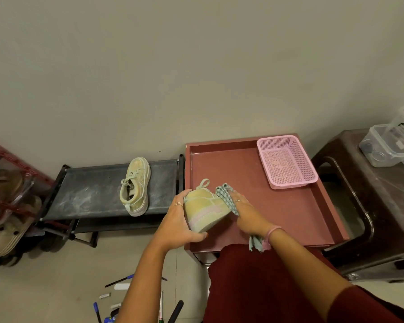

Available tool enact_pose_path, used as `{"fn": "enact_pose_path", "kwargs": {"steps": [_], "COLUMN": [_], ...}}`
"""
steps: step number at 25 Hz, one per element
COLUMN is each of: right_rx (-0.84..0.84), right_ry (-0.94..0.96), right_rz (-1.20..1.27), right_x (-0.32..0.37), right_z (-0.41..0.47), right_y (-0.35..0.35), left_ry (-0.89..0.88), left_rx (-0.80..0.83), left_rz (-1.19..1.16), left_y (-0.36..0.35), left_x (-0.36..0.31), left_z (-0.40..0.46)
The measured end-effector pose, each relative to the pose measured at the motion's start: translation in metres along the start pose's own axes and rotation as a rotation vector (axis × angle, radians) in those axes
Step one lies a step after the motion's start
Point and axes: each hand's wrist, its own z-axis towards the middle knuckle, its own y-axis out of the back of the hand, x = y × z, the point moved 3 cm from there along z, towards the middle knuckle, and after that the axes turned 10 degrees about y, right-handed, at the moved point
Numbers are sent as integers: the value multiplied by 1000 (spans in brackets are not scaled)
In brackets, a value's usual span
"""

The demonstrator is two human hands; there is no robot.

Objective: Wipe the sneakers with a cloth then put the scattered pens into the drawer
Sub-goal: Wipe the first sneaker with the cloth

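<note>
Pens (pixel 119 280) lie scattered on the floor below the left hand (pixel 176 221). That hand curls around the heel of a yellow sneaker (pixel 204 210) over the red desk (pixel 289 213). Just right of it, the right hand (pixel 246 212) presses a checked cloth (pixel 226 197) against the shoe, fingers fairly straight. Beyond the left hand, sneaker 2 (pixel 135 186) sits on a black rack (pixel 91 190).

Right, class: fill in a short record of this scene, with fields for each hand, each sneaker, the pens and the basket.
left hand: grips held sneaker
right hand: presses cloth on that sneaker
other sneaker: lies on black rack
pens: scattered on floor
pink basket: on red tray, empty
</note>
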Motion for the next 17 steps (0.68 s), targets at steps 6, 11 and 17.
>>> {"fn": "enact_pose_path", "kwargs": {"steps": [6,11,17], "right_rx": [-2,-203,-19], "right_ry": [322,476,103], "right_rz": [62,-290,-125], "right_x": [93,85,-7], "right_z": [-44,-49,-14], "right_y": [-15,-10,6], "left_ry": [13,8,18], "left_rx": [-60,-78,-17], "left_rz": [-176,-221,-119], "left_y": [1,-2,-2], "left_x": [-2,-4,9], "left_z": [2,1,-5]}}
